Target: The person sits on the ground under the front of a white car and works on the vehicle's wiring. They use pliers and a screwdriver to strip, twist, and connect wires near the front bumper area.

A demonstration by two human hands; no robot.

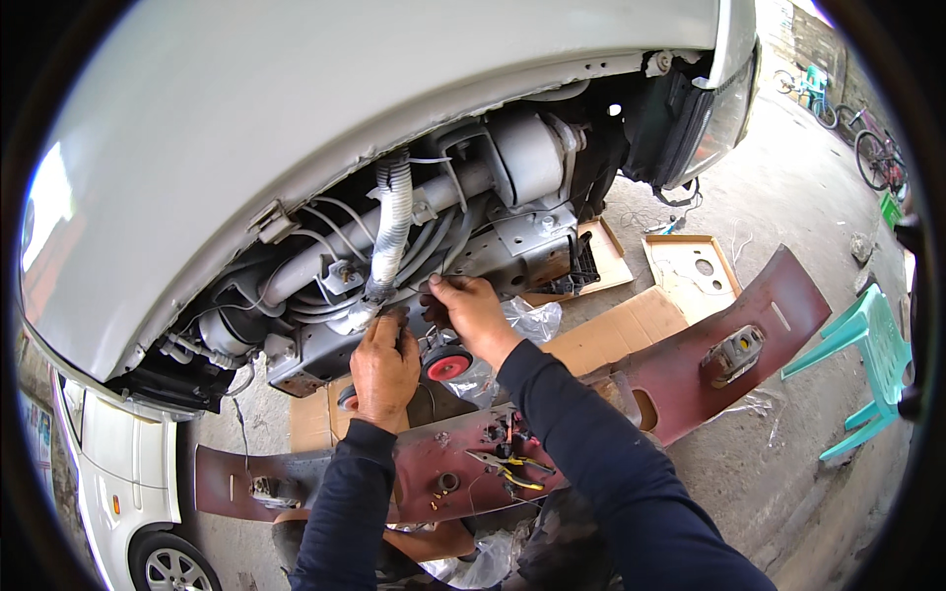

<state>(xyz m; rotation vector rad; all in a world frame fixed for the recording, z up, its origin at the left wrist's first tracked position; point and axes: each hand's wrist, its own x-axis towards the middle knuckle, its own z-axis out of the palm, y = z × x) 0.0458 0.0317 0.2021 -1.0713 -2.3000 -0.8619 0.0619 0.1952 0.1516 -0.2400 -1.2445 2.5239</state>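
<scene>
Access for my left hand [384,372] and right hand [477,315] is from below the white body panel [296,98]. The corrugated conduit [393,222] obstructs straight upward passage; grey hoses [422,249] crowd both its sides. Rightward, the metal cylinder [529,158] limits reach. A red-hubbed wheel [448,367] occupies the gap between my hands. Open clearance exists over the concrete floor [734,187], farther right.

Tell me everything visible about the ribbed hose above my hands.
The ribbed hose is a pale grey corrugated tube, apparently plastic, with dark smudges toward its lower end. It hangs nearly upright below the pale body panel, crossing in front of a thick grey pipe. Its top goes out of sight; whether the left hand touches its bottom is unclear.
</scene>
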